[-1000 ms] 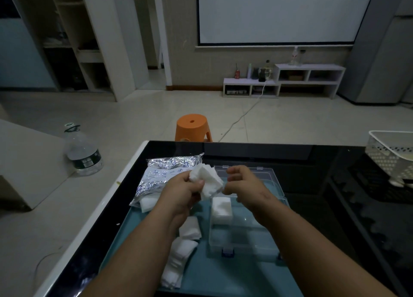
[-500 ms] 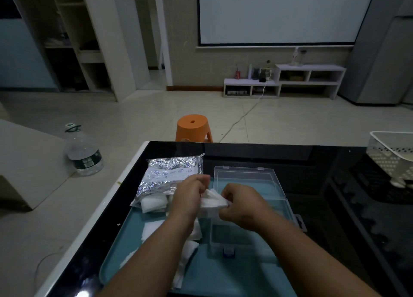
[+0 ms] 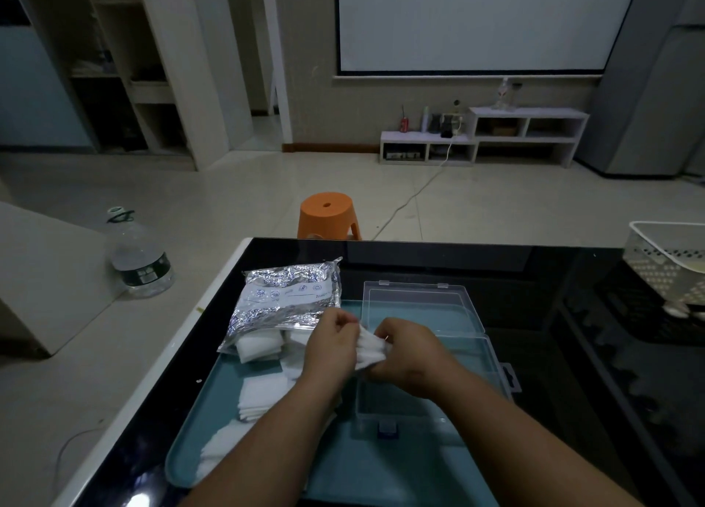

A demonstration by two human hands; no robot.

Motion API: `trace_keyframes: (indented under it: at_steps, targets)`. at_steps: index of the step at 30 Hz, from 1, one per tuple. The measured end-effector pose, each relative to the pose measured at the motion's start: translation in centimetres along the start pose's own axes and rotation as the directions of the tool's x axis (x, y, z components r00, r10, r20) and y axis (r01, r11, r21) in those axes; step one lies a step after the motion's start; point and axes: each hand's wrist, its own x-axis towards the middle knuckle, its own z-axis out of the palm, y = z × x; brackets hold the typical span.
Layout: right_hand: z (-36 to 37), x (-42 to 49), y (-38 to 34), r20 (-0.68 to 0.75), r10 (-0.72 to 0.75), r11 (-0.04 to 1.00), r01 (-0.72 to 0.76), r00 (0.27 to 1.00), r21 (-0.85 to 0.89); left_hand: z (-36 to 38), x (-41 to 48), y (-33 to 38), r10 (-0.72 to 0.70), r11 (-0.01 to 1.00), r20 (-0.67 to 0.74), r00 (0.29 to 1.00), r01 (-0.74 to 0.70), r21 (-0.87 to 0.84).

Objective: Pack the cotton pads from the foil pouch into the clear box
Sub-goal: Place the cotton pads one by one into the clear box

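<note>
The black worktop point(image 3: 534, 277) fills the lower frame and carries a teal tray point(image 3: 362, 464) at lower centre. The clear box point(image 3: 400, 407) sits on the tray's right half, its lid laid open above it in the frame. What lies in its base under the hands cannot be told. At centre left, the foil pouch point(image 3: 290, 296) spills white pads from its mouth, with loose pads point(image 3: 263, 392) below it. Over the box, the left hand point(image 3: 332, 348) and right hand point(image 3: 412, 354) each keep a clenched grip on one bunch of cotton pads point(image 3: 370, 348).

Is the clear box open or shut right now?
Open: the clear box has its lid folded back flat behind the base, leaving the top uncovered.
</note>
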Motion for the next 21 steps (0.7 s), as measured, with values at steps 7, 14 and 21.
trace_keyframes:
  at_steps: [7,14,21]
  targets:
    - [0.4,0.2,-0.2,-0.014,-0.01,1.0,0.01,1.0,0.013,0.4,-0.4,0.7,-0.043,0.962,-0.039,0.998,0.031,-0.272]
    - [0.9,0.3,0.4,-0.039,0.001,0.998,0.001,0.999,0.069,0.3,-0.4,0.7,-0.142,0.964,0.008,0.99,0.14,-0.225]
    - [1.2,0.6,0.3,-0.089,0.001,0.999,0.003,0.996,0.049,0.6,0.1,-0.7,-0.003,0.999,-0.124,0.992,0.007,0.032]
